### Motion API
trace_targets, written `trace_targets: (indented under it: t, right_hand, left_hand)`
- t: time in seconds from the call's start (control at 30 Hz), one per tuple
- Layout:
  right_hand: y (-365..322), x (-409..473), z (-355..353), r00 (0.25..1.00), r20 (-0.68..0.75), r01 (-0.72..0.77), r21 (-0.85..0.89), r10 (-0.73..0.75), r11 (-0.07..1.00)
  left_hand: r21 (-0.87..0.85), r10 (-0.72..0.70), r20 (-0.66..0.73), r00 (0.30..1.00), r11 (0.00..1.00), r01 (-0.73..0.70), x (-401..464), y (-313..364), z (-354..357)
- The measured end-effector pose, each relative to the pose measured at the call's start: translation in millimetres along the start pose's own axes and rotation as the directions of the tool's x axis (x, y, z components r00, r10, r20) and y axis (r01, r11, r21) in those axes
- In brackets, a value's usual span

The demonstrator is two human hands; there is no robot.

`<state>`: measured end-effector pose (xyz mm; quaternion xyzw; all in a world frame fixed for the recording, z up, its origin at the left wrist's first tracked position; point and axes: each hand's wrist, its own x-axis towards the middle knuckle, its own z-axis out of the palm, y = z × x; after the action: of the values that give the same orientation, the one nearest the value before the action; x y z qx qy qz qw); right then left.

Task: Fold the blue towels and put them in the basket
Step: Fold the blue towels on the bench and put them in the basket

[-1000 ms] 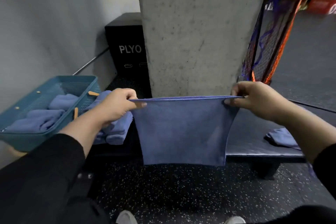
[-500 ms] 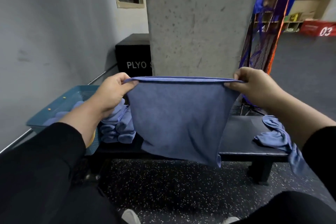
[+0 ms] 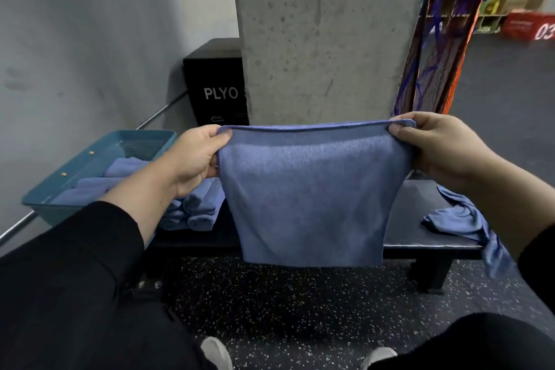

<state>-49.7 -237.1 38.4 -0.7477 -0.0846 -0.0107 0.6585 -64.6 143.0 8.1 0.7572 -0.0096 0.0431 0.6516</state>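
Observation:
A blue towel (image 3: 312, 195) hangs doubled in front of me, stretched flat above the black bench (image 3: 417, 219). My left hand (image 3: 195, 156) pinches its top left corner and my right hand (image 3: 435, 144) pinches its top right corner. The teal basket (image 3: 60, 189) stands at the left end of the bench with folded blue towels (image 3: 120, 173) inside. A stack of folded blue towels (image 3: 198, 207) lies on the bench beside the basket, partly behind my left arm. One crumpled blue towel (image 3: 462, 219) lies at the bench's right end and droops over the edge.
A concrete pillar (image 3: 324, 39) rises right behind the bench. A black PLYO box (image 3: 216, 84) stands behind the basket against the grey wall. A netted frame (image 3: 435, 39) leans at the pillar's right. Speckled rubber floor (image 3: 300, 303) and my shoes lie below.
The towel's lower edge swung outward, then settled to hang straight and flat. My hands stayed on the top corners while the view tilted upward.

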Motion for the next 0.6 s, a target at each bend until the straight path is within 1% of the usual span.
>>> trace_targets:
  t: [0.1,0.17,0.23,0.3,0.37,0.4,0.43,0.5,0.53,0.57,0.6]
  right_hand:
    - [22.9,16.2,-4.9,0.998,-0.015,-0.055,0.006,0.055,0.998]
    - [38.1,33.6,-6.2,0.997,-0.033,-0.073,-0.017,0.073,0.997]
    - [54.3,57.8,-5.1,0.994,-0.058,-0.101,-0.053,0.098,0.993]
    - [71.6,90.4,-0.3,0.988,-0.099,-0.128,-0.083,0.119,0.988]
    - [92.9,133.7,3.0,0.98,-0.164,-0.14,-0.169,0.112,0.976]
    - [104.4,155.1,4.7,0.976,-0.186,-0.155,-0.236,0.111,0.959]
    - [116.3,174.4,6.4,0.973,-0.196,-0.18,-0.306,0.124,0.935]
    - [141.6,201.4,9.7,0.959,-0.203,-0.271,-0.464,0.197,0.843]
    - [152.9,206.3,14.4,0.957,-0.202,-0.289,-0.567,0.21,0.771]
    - [164.8,205.2,20.8,0.961,-0.191,-0.277,-0.65,0.2,0.708]
    - [176.8,198.3,29.7,0.971,-0.158,-0.239,-0.695,0.181,0.678]
  left_hand:
    - [0.07,-0.062,0.034,0.997,0.996,0.06,20.9,-21.3,3.9]
    - [0.106,-0.076,0.033,0.997,0.992,0.072,37.6,-33.1,9.4]
    - [0.162,-0.076,0.005,0.997,0.984,0.074,64.3,-43.8,16.8]
    - [0.269,-0.047,-0.045,0.998,0.962,0.057,102.6,-53.7,23.3]
    - [0.362,-0.018,-0.084,0.996,0.931,0.047,148.6,-65.1,30.7]
    - [0.42,-0.014,-0.102,0.995,0.906,0.056,170.2,-72.7,34.0]
    - [0.517,-0.01,-0.113,0.994,0.853,0.067,189.8,-81.4,36.5]
    - [0.739,0.035,-0.093,0.995,0.672,0.046,212.6,-99.3,46.4]
    - [0.793,0.072,-0.061,0.996,0.609,0.004,214.4,-111.3,54.3]
    - [0.812,0.101,-0.004,0.995,0.58,-0.056,208.3,-125.6,64.6]
    - [0.814,0.118,0.083,0.99,0.565,-0.135,195.2,-142.5,75.8]
